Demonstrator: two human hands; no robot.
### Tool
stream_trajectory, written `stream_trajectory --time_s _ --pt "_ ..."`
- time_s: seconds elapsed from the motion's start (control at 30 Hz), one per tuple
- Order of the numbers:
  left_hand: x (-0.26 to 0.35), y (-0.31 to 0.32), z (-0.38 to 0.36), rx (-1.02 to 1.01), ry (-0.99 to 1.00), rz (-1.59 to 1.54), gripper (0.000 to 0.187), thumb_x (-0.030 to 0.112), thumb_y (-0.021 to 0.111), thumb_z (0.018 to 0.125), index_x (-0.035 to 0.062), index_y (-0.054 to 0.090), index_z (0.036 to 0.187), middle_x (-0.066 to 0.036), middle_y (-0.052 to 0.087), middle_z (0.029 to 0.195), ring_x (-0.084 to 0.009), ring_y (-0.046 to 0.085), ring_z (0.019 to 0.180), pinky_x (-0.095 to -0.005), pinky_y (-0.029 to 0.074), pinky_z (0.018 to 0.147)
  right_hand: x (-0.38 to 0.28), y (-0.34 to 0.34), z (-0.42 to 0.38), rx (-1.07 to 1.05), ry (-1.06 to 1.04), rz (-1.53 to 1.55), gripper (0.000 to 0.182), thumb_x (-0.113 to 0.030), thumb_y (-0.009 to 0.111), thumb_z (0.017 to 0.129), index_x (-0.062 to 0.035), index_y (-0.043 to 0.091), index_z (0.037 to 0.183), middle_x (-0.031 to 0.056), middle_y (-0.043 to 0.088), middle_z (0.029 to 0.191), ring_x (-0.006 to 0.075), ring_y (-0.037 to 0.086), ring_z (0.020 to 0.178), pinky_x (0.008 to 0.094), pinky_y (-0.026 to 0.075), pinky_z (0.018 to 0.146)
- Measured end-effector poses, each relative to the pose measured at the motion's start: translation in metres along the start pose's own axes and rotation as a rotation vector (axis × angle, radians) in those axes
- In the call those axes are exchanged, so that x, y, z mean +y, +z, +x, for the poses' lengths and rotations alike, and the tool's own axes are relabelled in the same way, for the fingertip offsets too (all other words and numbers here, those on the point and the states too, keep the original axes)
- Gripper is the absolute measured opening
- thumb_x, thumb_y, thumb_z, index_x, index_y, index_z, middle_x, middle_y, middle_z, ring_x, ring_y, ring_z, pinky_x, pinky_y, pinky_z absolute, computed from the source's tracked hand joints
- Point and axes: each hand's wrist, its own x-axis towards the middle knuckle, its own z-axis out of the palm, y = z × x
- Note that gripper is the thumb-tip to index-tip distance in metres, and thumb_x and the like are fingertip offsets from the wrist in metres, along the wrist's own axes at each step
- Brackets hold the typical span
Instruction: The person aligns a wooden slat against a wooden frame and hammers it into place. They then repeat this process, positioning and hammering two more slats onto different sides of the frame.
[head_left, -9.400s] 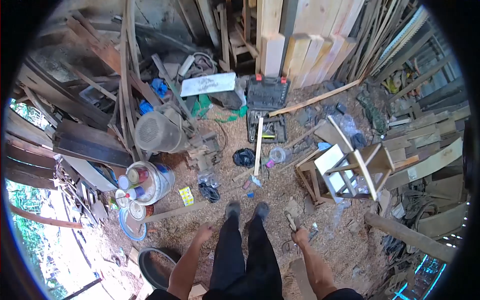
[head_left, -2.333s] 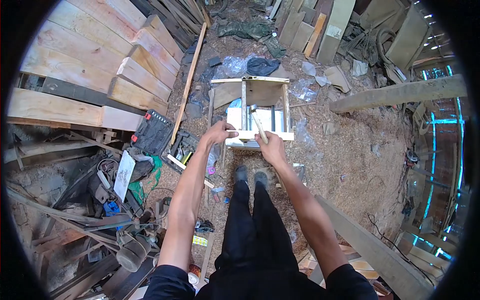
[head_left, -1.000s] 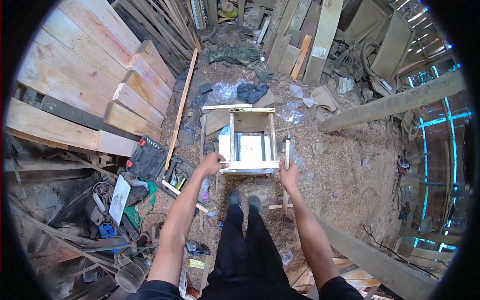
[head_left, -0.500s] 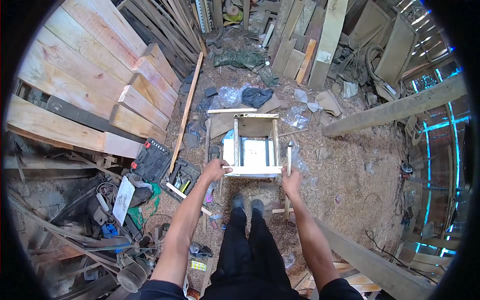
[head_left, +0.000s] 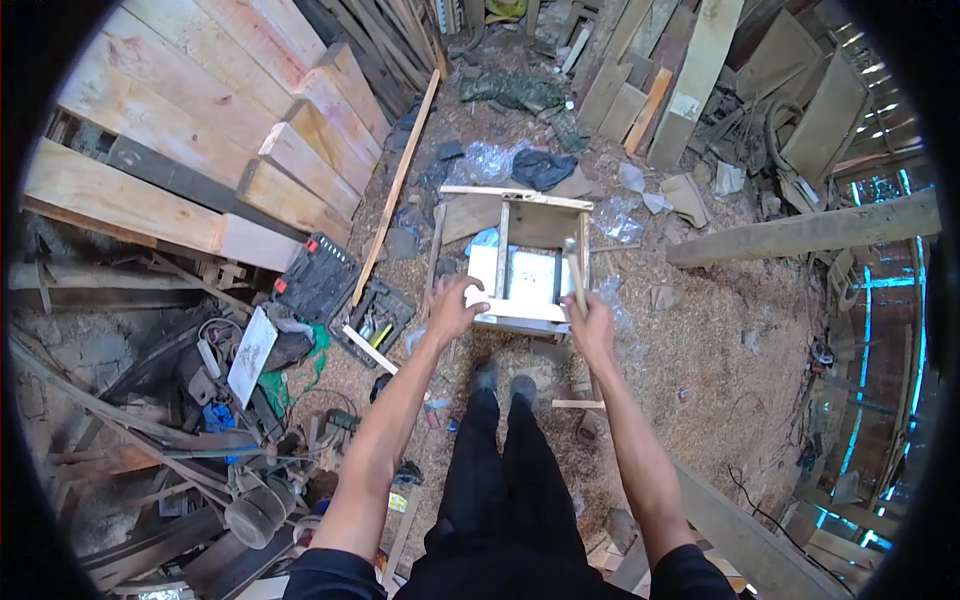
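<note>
A pale wooden strip (head_left: pixel 520 310) lies across the near side of a small wooden frame (head_left: pixel 504 245). My left hand (head_left: pixel 456 310) is closed at the strip's left end, thumb and fingers around it. My right hand (head_left: pixel 592 325) is wrapped around the handle of a hammer (head_left: pixel 577 280), close to the strip's right end. The hammer points away from me, and its small head is blurred above the frame's right side. Through the frame a bright white panel (head_left: pixel 535 276) shows. Another slat (head_left: pixel 515 194) runs along the far side.
An open black tool case (head_left: pixel 318 278) lies to the left, beside a long thin batten (head_left: pixel 400 180). Stacked planks (head_left: pixel 190 110) fill the upper left. A thick beam (head_left: pixel 800 228) juts in from the right. Sawdust (head_left: pixel 720 340) covers the floor.
The view has shifted, so the scene sits higher and further right. My right hand has brought the hammer inward, tilting it over the frame's right side. My left hand stays at the strip's left end.
</note>
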Motion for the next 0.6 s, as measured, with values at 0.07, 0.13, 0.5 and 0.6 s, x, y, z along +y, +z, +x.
stream_trajectory --time_s 0.07,0.13,0.5,0.6 --pt "-0.004 0.006 -0.004 0.047 0.069 -0.024 0.029 0.029 0.076 0.073 0.018 0.069 0.099 -0.007 0.057 0.119 -0.0306 0.045 0.118 -0.052 0.024 0.101 -0.01 0.017 0.004 -0.198 -0.001 0.206 0.021 -0.018 0.063 0.088 0.001 0.067 0.095 0.0194 0.062 0.068 0.0283 0.058 0.059 0.0397 0.046 0.06" --pt "-0.008 0.008 -0.009 0.098 0.136 -0.04 0.026 0.027 0.076 0.073 0.0183 0.069 0.097 -0.005 0.055 0.12 -0.03 0.042 0.118 -0.051 0.026 0.098 -0.018 0.032 0.006 -0.311 -0.091 0.187 0.019 -0.018 0.064 0.088 0.0006 0.067 0.092 0.0175 0.062 0.067 0.0221 0.058 0.059 0.0366 0.045 0.06" --pt "0.001 0.012 -0.017 0.17 0.344 -0.221 0.008 0.008 0.068 0.079 0.0053 0.069 0.086 -0.009 0.064 0.092 -0.0294 0.059 0.09 -0.0401 0.045 0.079 -0.033 0.075 0.002 -0.376 -0.323 -0.015 0.02 -0.017 0.064 0.084 0.0009 0.066 0.093 0.0262 0.063 0.079 0.044 0.062 0.076 0.0488 0.048 0.07" --pt "0.001 0.006 -0.016 0.16 0.361 -0.306 0.01 0.007 0.068 0.079 0.0023 0.069 0.088 -0.012 0.066 0.086 -0.0314 0.061 0.084 -0.04 0.047 0.077 -0.034 0.082 0.004 -0.367 -0.288 -0.054 0.019 -0.018 0.064 0.086 -0.0012 0.067 0.094 0.0231 0.064 0.075 0.0419 0.063 0.076 0.0458 0.048 0.068"
